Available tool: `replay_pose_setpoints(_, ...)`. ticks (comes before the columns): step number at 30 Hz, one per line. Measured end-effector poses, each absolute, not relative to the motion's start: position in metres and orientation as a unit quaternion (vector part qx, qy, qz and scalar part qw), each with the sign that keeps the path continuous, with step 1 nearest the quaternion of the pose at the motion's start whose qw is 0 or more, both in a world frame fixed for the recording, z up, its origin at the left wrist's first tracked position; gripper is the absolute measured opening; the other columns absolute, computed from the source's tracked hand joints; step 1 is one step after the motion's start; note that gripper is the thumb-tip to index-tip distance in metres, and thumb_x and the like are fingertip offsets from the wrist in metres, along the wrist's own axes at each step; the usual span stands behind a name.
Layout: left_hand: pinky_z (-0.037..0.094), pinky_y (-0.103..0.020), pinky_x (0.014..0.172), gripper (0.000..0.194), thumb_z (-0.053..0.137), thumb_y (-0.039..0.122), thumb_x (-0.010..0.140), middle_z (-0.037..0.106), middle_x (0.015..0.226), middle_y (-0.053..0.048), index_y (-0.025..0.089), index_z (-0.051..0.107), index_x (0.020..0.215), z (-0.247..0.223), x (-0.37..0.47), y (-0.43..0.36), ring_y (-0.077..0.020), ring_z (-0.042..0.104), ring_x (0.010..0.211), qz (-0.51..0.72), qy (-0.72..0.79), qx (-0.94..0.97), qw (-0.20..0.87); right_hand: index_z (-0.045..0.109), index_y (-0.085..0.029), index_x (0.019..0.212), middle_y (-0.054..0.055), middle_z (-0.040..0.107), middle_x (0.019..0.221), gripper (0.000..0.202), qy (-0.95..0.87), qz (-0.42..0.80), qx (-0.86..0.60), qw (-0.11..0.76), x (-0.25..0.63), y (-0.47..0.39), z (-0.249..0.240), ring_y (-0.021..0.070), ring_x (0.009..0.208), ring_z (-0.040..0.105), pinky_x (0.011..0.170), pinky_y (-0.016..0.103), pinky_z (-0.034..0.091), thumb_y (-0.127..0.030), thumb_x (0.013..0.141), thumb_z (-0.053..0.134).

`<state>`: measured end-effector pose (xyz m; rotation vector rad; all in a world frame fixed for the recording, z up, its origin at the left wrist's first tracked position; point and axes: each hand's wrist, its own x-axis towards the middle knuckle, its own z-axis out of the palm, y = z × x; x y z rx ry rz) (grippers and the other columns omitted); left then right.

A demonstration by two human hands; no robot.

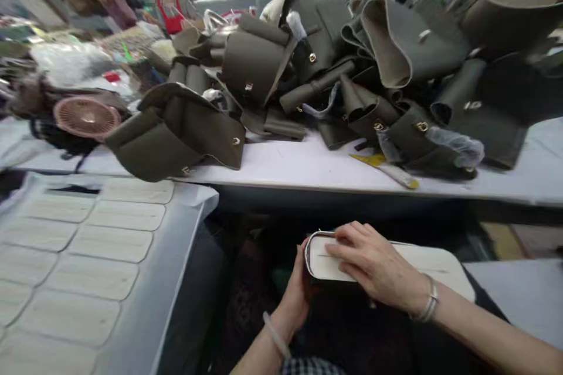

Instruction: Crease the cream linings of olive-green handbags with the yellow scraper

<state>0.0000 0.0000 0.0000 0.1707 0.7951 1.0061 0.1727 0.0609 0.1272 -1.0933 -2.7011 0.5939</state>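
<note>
A long cream-white panel (433, 263) with rounded ends lies over the lap, its left end set within a thin dark-edged rim. My left hand (297, 293) grips the left end of this piece from the side, fingers partly hidden behind and beneath it. Across its top lies my right hand (373, 263), palm down, fingers spread and touching the cream surface near the left end. Dark material shows beneath the panel.
Dark olive bag pieces (176, 129) with gold clasps are heaped on the white table (281, 161). A yellow-handled tool (387, 170) lies near its edge. Left are a pink fan (87, 117) and a tray (176, 246) of cream panels. Two people are in the background.
</note>
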Motion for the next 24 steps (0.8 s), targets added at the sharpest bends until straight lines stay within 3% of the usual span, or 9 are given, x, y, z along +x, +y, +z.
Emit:
replay_pose_setpoints(5,0.038,-0.044,0.107,0.065,0.044,0.064,0.093,0.049,0.149,-0.007,0.028,0.044,0.146,-0.002,-0.003,0.004,-0.0314,0.043,0.135,0.478,0.35,0.089,0.801,0.062,-0.016,0.116,0.009,0.061,0.107,0.027,-0.906,0.215,-0.353,0.093,0.174,0.052,0.123,0.0253,0.095,0.048,0.08,0.041,0.036,-0.012,0.09,0.056)
replay_pose_setpoints(11,0.036,-0.042,0.109,0.064,0.046,0.061,0.094,0.044,0.153,-0.007,0.027,0.042,0.148,0.004,-0.01,0.006,-0.0308,0.04,0.138,0.471,0.331,0.104,0.811,0.064,-0.023,0.111,0.005,0.067,0.104,0.019,-0.908,0.246,-0.318,0.118,0.159,0.05,0.117,0.0236,0.097,0.053,0.081,0.041,0.036,-0.019,0.095,0.056)
replay_pose_setpoints(14,0.035,-0.041,0.109,0.063,0.048,0.059,0.094,0.046,0.152,-0.008,0.024,0.045,0.147,0.006,-0.014,0.008,-0.0303,0.039,0.139,0.463,0.338,0.111,0.811,0.06,-0.021,0.121,0.007,0.064,0.12,0.033,-0.881,0.277,-0.34,0.179,0.162,0.046,0.11,0.024,0.11,0.053,0.091,0.041,0.039,-0.012,0.089,0.062)
replay_pose_setpoints(17,0.035,-0.041,0.109,0.062,0.047,0.059,0.094,0.048,0.15,-0.008,0.024,0.046,0.145,0.007,-0.015,0.01,-0.0305,0.041,0.137,0.456,0.34,0.105,0.816,0.056,-0.017,0.126,0.011,0.055,0.135,0.039,-0.857,0.276,-0.356,0.251,0.172,0.041,0.106,0.0247,0.121,0.048,0.1,0.041,0.04,-0.006,0.089,0.057)
replay_pose_setpoints(20,0.035,-0.041,0.109,0.061,0.049,0.058,0.094,0.051,0.147,-0.008,0.023,0.048,0.144,0.011,-0.015,0.012,-0.0304,0.044,0.135,0.456,0.341,0.101,0.815,0.061,-0.017,0.114,0.011,0.06,0.123,0.026,-0.849,0.245,-0.382,0.272,0.177,0.037,0.108,0.0262,0.112,0.051,0.094,0.045,0.043,-0.008,0.093,0.052)
replay_pose_setpoints(24,0.035,-0.04,0.109,0.061,0.051,0.058,0.093,0.056,0.142,-0.009,0.021,0.052,0.141,0.018,-0.015,0.015,-0.0305,0.046,0.133,0.457,0.351,0.094,0.812,0.065,-0.016,0.101,0.01,0.063,0.103,0.015,-0.852,0.258,-0.39,0.238,0.172,0.04,0.108,0.0242,0.094,0.053,0.081,0.04,0.047,-0.01,0.094,0.053)
